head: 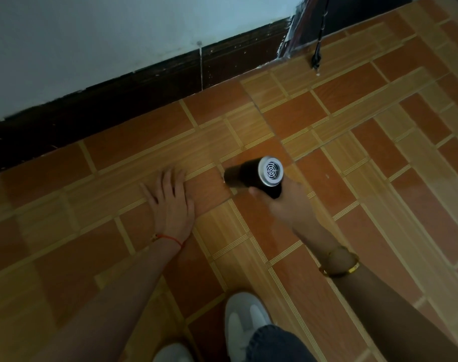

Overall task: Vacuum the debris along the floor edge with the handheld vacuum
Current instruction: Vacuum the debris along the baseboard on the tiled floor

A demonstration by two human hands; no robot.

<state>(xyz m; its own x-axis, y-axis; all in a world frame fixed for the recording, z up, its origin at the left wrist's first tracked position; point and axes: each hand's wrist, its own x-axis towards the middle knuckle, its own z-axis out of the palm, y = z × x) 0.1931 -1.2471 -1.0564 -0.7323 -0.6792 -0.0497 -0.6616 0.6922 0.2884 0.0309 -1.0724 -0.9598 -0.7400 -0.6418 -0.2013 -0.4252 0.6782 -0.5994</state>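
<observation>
A black handheld vacuum (244,175) with a silver grilled rear cap lies low over the floor, its nozzle end pointing left at a small white speck of debris (224,182). My right hand (290,205) grips its handle from below and to the right. My left hand (170,202) rests flat on the orange tiled floor (353,158), fingers spread, just left of the nozzle and apart from it. The dark skirting board (149,90) at the foot of the pale wall runs diagonally behind both hands. More white specks lie along the skirting's base.
A black cord (317,54) hangs down to the floor at the top right beside a dark door frame (291,35). My white shoes (244,325) and a denim knee sit at the bottom edge. Tiled floor extends to the right.
</observation>
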